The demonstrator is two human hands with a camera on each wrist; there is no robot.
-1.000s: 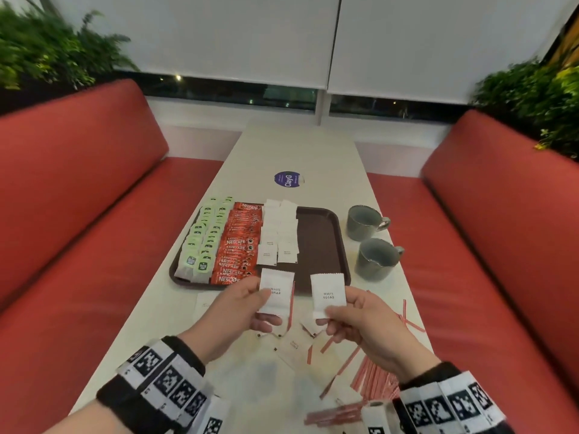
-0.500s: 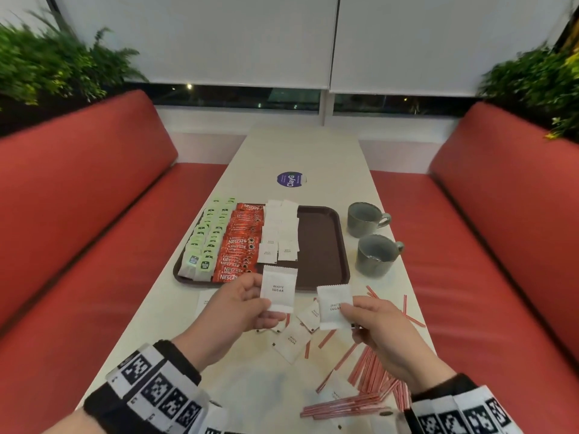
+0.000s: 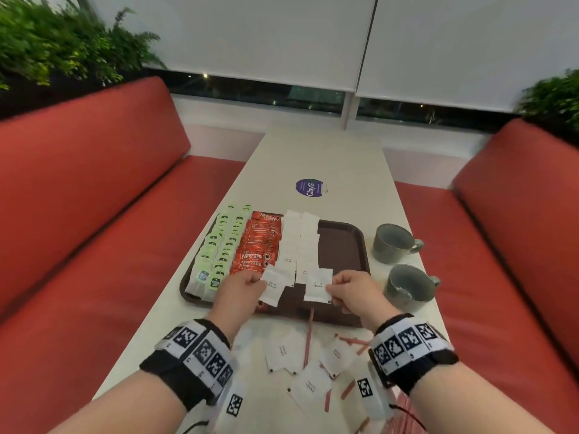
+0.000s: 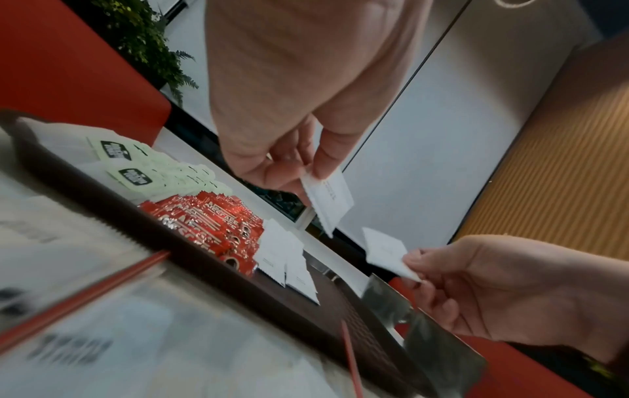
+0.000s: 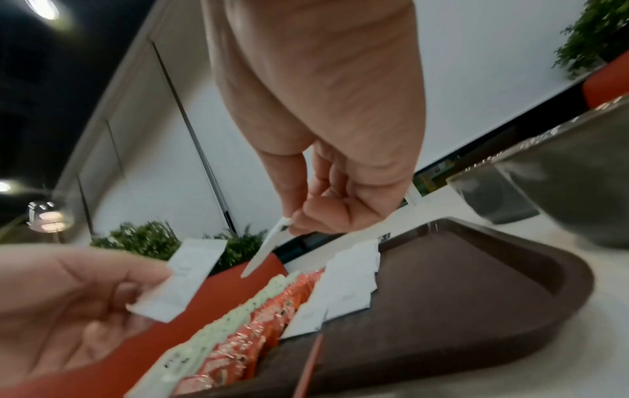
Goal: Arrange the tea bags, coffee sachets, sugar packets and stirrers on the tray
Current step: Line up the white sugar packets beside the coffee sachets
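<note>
Sugar packets, one pinched in the left hand (image 3: 241, 289) and one in the right hand (image 3: 354, 292), hover over the tray's (image 3: 344, 242) near edge. Sugar-laying step; next, each likely lands at its white column's near end.

Right third of tray (image 3: 341, 245) is left bare; room for a hand is found there. Left part is filled w/ rows of tea bags (image 3: 219, 252), coffee sachets (image 3: 257, 245), sugar packets (image 3: 297, 239). Right of tray, passage is blocked by two mugs (image 3: 394, 242). Near table edge is littered w/ loose packets (image 3: 310, 386) & stirrers (image 3: 308, 336).
</note>
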